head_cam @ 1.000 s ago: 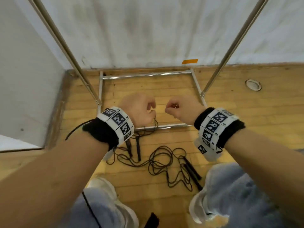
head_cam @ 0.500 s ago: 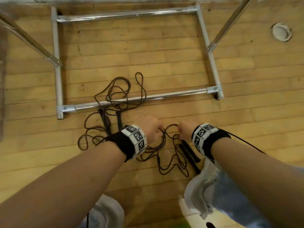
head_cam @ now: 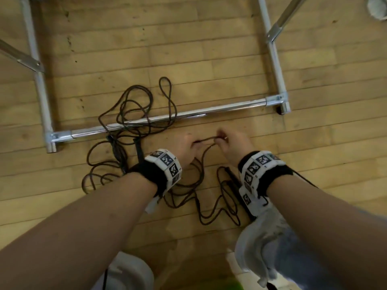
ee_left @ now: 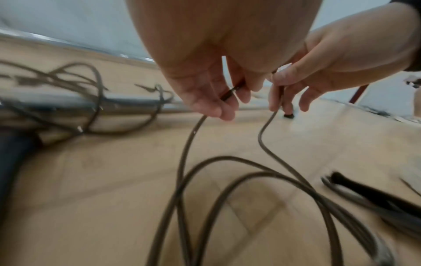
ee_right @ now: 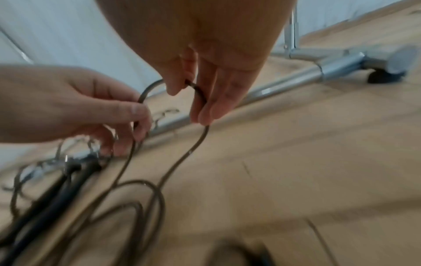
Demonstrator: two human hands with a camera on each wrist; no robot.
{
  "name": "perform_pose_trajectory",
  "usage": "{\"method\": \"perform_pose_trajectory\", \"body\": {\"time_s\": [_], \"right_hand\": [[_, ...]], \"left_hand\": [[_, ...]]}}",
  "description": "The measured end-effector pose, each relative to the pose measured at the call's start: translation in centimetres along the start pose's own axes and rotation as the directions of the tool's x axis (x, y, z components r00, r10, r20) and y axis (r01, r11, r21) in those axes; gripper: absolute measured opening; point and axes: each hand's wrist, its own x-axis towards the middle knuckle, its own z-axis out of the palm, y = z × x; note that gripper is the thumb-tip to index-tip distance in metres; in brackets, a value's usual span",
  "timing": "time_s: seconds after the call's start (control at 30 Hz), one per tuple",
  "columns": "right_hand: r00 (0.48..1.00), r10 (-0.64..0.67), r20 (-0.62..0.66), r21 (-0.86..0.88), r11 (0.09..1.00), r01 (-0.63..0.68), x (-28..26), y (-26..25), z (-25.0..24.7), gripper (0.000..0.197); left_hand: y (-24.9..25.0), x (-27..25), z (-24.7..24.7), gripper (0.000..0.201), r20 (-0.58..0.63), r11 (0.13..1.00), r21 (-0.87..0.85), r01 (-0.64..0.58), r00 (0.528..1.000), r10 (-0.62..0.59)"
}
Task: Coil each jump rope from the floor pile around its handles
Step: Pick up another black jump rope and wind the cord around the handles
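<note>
Dark jump ropes lie tangled on the wooden floor, partly draped over a metal tube. One pair of black handles lies by my left wrist, another pair by my right wrist. My left hand and right hand are close together just above the floor, each pinching the same short loop of rope. In the left wrist view my left fingers pinch the strand, which hangs down to the floor. In the right wrist view the right fingers pinch the other side of the loop.
A chrome tube frame lies on the floor just beyond the hands, with slanted legs rising from it. My white shoes stand at the near edge. A round floor fitting is at the top right.
The hands came down from chest height to the floor pile and took a loop of rope between them. The view has tipped from the wall down to the floor.
</note>
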Motion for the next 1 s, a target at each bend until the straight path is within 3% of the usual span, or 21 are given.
{"method": "perform_pose_trajectory", "body": {"time_s": [0.2, 0.33, 0.43, 0.57, 0.77, 0.93, 1.0], "right_hand": [[0.984, -0.143, -0.11, 0.084, 0.985, 0.152, 1.9, -8.5, -6.7, 0.017], [0.92, -0.328, -0.216, 0.015, 0.941, 0.339, 0.3, -14.4, -11.2, 0.023], [0.868, -0.403, -0.291, -0.016, 0.909, 0.417, -1.9, -18.3, -13.9, 0.025], [0.783, -0.456, -0.424, 0.083, 0.841, 0.534, -5.9, -23.0, -17.4, 0.025], [0.627, -0.464, -0.626, 0.189, 0.69, 0.699, -12.5, -29.3, -21.5, 0.01], [0.456, -0.499, -0.737, 0.148, 0.539, 0.829, -17.4, -34.2, -24.7, 0.012], [0.431, -0.489, -0.758, 0.139, 0.525, 0.84, -18.3, -34.9, -25.5, 0.022]], "left_hand": [[1.0, -1.2, -8.7, 0.027, -0.274, 0.999, 0.01, 0.03, 0.961, -0.027], [4.0, -3.6, -14.4, 0.027, -0.409, 0.997, -0.074, -0.023, 0.913, -0.009], [6.3, -6.3, -18.2, 0.015, -0.462, 0.988, -0.144, -0.056, 0.886, -0.017], [9.1, -10.7, -22.2, 0.023, -0.432, 0.981, -0.166, -0.101, 0.901, 0.02], [12.3, -17.1, -25.7, 0.003, -0.338, 0.923, -0.343, -0.172, 0.94, 0.049], [14.3, -20.9, -27.5, 0.012, -0.367, 0.894, -0.414, -0.174, 0.93, 0.011], [15.0, -22.2, -28.6, 0.017, -0.445, 0.861, -0.452, -0.231, 0.895, 0.006]]}}
